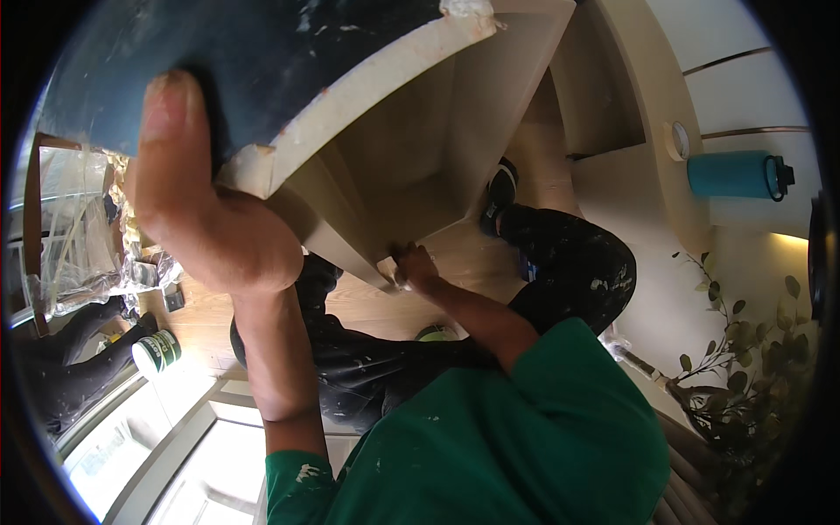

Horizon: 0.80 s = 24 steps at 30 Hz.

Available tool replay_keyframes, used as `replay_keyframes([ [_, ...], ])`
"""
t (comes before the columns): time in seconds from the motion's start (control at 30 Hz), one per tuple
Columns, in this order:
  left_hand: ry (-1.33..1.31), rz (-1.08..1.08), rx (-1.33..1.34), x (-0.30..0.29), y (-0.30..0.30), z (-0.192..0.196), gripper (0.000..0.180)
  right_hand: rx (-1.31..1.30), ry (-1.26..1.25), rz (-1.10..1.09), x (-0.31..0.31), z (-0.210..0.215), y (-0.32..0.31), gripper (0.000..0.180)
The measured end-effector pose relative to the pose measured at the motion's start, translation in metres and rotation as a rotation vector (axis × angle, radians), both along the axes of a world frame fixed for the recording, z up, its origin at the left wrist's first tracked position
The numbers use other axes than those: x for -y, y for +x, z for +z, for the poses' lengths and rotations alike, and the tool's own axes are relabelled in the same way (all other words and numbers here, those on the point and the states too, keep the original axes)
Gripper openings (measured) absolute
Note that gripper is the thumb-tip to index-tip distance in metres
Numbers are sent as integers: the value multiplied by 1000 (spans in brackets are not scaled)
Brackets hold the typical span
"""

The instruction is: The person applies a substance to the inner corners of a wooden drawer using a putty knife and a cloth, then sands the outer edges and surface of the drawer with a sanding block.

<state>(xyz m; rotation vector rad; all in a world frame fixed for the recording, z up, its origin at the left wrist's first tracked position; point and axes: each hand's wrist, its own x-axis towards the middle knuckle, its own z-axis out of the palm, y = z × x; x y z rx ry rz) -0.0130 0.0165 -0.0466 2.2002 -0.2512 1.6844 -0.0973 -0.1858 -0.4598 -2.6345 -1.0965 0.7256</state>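
A dark blue-black panel (262,70) with a rough, paint-smeared pale edge fills the upper left, close to me. My left hand (214,210) grips its lower corner, the thumb laid along the dark face and the other fingers out of sight. Beyond it is a beige, open-fronted cabinet box (394,149) with smooth inner walls. Lower down, my right hand (417,267) is closed round a small whitish piece (389,269), held against the box's bottom edge. Its exact kind is too small to tell.
A turquoise bottle (731,175) and a tape roll (679,140) are at the right. Beside them runs a curved beige unit (652,96). A leafy plant (744,376) stands lower right. A paint bucket (157,353), plastic sheeting (83,227) and another person's legs (79,376) are left.
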Motion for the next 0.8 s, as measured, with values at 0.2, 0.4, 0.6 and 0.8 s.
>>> replay_keyframes([
  [0.2, -428, -184, 99, 5, -7, -8, 35, 157, -76, -308, 73, -71, 76, 40],
  [0.4, -185, -46, 36, -3, -11, -15, 33, 49, -161, -184, 37, 3, 53, 33],
  [0.6, -123, -34, -8, 4, -12, -16, 32, 75, -230, -329, 63, -69, 67, 49],
  [0.8, -75, 9, -32, 0, -17, -20, 32, 62, -181, -377, 55, -55, 111, 43],
])
